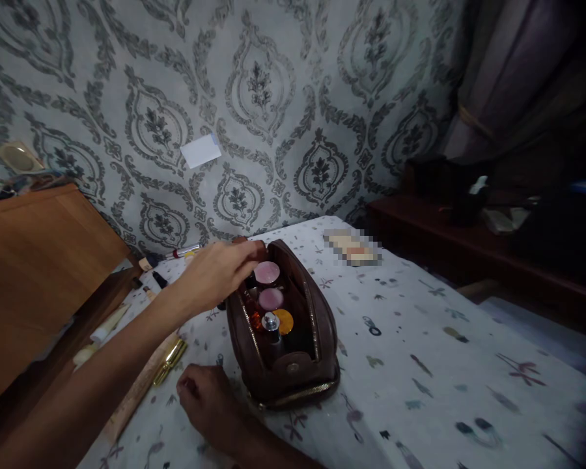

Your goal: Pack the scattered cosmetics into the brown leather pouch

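An unzipped brown cosmetic bag (327,326) lies on the patterned sheet, its mouth spread wide. My left hand (224,270) reaches across to its far end, fingers bent and closed on the rim there; the fingertips are partly hidden. Inside the bag show two round pink compacts (266,273), an orange round item (283,321), a silver-capped bottle (271,324) and a small red item (256,320). My right hand (209,404) rests on the sheet left of the bag's near end, loosely curled and closed, with nothing seen in it. A gold tube (170,361) lies close to it.
Left of the bag are a long beige tube (137,391), a pale tube (110,324) and several small cosmetics beside a wooden board (43,280). A pixelated flat item (352,247) lies at the right back. A patterned wall (258,130) rises behind; a dark red table (420,247) stands right.
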The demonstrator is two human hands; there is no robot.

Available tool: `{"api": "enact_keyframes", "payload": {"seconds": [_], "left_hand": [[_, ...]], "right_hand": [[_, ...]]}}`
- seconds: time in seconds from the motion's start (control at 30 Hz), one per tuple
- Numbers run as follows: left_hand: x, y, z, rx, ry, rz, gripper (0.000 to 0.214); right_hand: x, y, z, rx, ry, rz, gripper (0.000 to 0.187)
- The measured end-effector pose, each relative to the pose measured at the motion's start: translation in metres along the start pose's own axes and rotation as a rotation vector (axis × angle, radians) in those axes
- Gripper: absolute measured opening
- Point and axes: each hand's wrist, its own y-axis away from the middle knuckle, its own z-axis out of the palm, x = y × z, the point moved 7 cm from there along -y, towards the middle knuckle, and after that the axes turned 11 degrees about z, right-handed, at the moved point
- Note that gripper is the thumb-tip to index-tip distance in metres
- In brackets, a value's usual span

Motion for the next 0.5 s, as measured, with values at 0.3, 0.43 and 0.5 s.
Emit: {"api": "enact_keyframes", "payload": {"seconds": [0.3, 0.43, 0.5], "left_hand": [[-0.024, 0.163, 0.098, 0.098, -0.235, -0.293, 0.030], [0.000, 0.184, 0.153, 0.131, -0.293, -0.247, 0.033], [0.008, 0.184, 0.166, 0.187, -0.318, -0.251, 0.033]], "right_hand": [[0.010, -0.004, -0.014, 0.302, -0.049, -0.019, 0.033], [0.007, -0.006, -0.014, 0.371, 0.013, -0.129, 0.031], [0.008, -0.010, -0.010, 0.336, 0.050, -0.161, 0.026]]}}
